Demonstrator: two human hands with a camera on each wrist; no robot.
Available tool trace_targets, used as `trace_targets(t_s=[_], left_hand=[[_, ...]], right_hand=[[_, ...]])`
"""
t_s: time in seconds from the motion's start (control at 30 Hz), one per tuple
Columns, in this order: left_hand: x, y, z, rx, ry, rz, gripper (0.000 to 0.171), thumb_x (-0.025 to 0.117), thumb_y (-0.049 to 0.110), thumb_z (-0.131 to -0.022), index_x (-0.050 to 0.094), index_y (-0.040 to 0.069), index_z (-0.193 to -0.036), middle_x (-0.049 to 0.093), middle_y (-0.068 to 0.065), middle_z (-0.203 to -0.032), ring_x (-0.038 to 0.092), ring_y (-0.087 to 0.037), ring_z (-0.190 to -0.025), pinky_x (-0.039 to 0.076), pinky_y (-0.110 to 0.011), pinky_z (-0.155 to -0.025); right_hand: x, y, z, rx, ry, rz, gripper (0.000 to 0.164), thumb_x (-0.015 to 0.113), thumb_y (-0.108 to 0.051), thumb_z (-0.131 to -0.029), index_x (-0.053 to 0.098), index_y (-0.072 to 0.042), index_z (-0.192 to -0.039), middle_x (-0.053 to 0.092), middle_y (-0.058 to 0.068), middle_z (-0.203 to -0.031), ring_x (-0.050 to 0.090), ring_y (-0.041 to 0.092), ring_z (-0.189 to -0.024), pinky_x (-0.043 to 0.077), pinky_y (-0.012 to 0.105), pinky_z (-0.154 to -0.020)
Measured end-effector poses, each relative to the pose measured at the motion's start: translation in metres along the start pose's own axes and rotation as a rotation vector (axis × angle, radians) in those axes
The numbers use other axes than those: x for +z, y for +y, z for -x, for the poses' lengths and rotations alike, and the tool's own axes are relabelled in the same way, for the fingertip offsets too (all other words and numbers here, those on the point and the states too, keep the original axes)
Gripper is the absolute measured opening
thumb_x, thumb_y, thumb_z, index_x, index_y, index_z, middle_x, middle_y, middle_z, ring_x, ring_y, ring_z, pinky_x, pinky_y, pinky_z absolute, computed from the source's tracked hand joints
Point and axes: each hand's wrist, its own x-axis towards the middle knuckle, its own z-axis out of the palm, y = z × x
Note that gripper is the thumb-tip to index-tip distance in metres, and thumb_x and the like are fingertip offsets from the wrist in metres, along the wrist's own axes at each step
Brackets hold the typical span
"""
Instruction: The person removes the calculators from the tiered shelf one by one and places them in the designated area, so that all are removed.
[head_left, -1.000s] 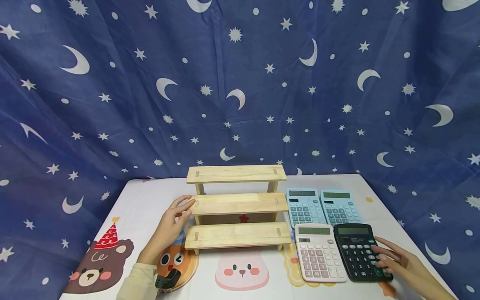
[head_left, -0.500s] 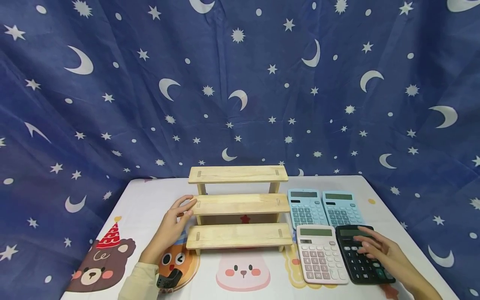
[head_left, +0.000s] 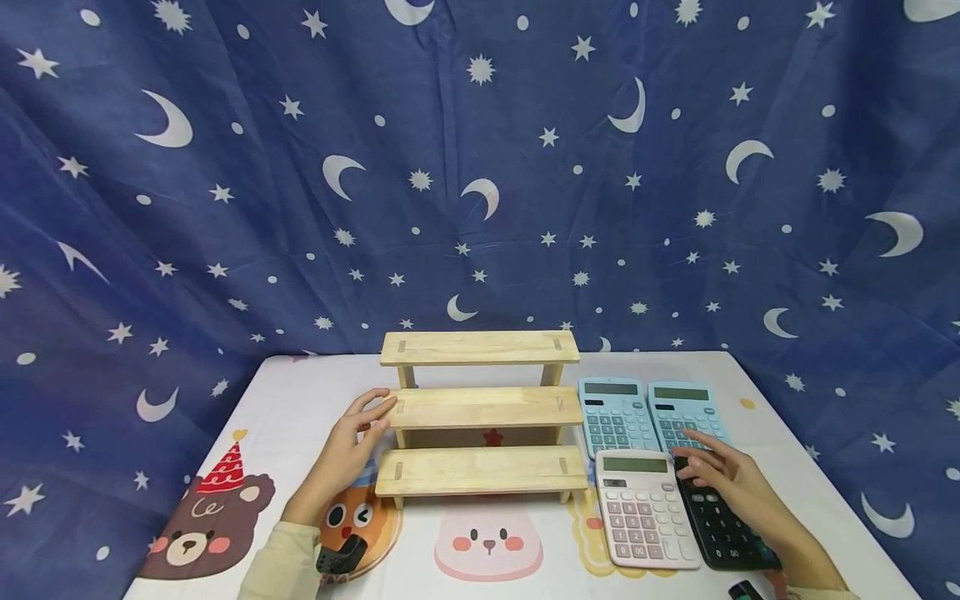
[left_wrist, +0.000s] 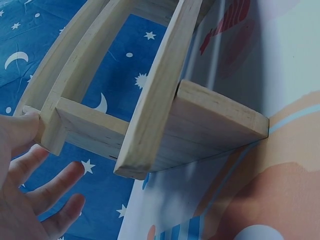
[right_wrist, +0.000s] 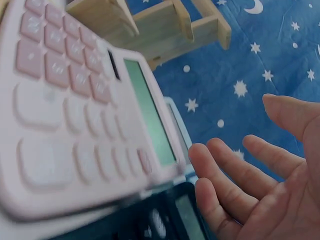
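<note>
A three-tier wooden stand (head_left: 480,407) stands on the table. My left hand (head_left: 345,450) touches the left end of its middle board. In the left wrist view the other fingers (left_wrist: 56,194) of that hand spread apart below the board end. My right hand (head_left: 738,492) is over the upper part of a black calculator (head_left: 723,525), hiding its display; the right wrist view shows its fingers loosely extended with nothing held. Left of the black one lies a white calculator with pink keys (head_left: 647,508). Behind these two lie two light blue calculators, one at left (head_left: 615,417) and one at right (head_left: 686,408).
A white tablecloth (head_left: 315,392) with printed cartoon animals covers the table. A blue curtain (head_left: 480,167) with moons and stars hangs behind and at both sides. Black straps are at the left wrist (head_left: 341,557) and right wrist (head_left: 744,590).
My right hand has moved from the lower right edge of the black calculator up and left to its top part. The left hand stays at the stand, and the calculators have not moved.
</note>
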Motion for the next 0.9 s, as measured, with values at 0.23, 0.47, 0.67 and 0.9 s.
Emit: trace_targets(t_s=[0.23,0.47,0.67,0.9], left_hand=[[0.001,0.001,-0.001,-0.003,-0.009,0.0,0.037,0.056,0.012,-0.104,0.06,-0.003,-0.137,0.049,-0.021,-0.151,0.048,-0.046,-0.137,0.05,-0.062,-0.096],[0.0,0.002,-0.002,0.008,-0.007,-0.017,0.037,0.056,0.013,-0.104,0.061,-0.002,-0.137,0.051,-0.021,-0.149,0.05,-0.046,-0.136,0.049,-0.064,-0.097],[-0.001,0.002,-0.001,0.006,0.001,-0.033,0.036,0.057,0.012,-0.103,0.062,-0.003,-0.136,0.051,-0.022,-0.148,0.049,-0.046,-0.137,0.049,-0.066,-0.097],[-0.004,0.007,-0.001,-0.015,-0.005,-0.018,0.036,0.058,0.012,-0.103,0.062,-0.002,-0.136,0.052,-0.02,-0.148,0.048,-0.045,-0.138,0.047,-0.066,-0.1]], right_hand=[[0.01,-0.013,-0.013,-0.09,-0.007,-0.019,0.052,0.051,-0.015,-0.106,0.035,0.005,-0.153,0.062,0.031,-0.133,0.073,0.005,-0.094,0.058,0.024,-0.08],[0.019,-0.023,-0.028,-0.208,-0.023,-0.088,0.049,0.051,-0.008,-0.105,0.039,0.002,-0.152,0.067,-0.017,-0.125,0.073,0.009,-0.093,0.057,0.024,-0.082],[0.029,-0.027,-0.041,-0.273,-0.024,-0.091,0.049,0.052,-0.005,-0.104,0.04,0.003,-0.151,0.07,0.002,-0.128,0.074,0.013,-0.092,0.058,0.024,-0.082],[0.038,-0.039,-0.051,-0.272,-0.02,-0.101,0.049,0.052,-0.01,-0.105,0.041,0.001,-0.151,0.062,0.033,-0.13,0.073,0.01,-0.094,0.06,0.028,-0.082]])
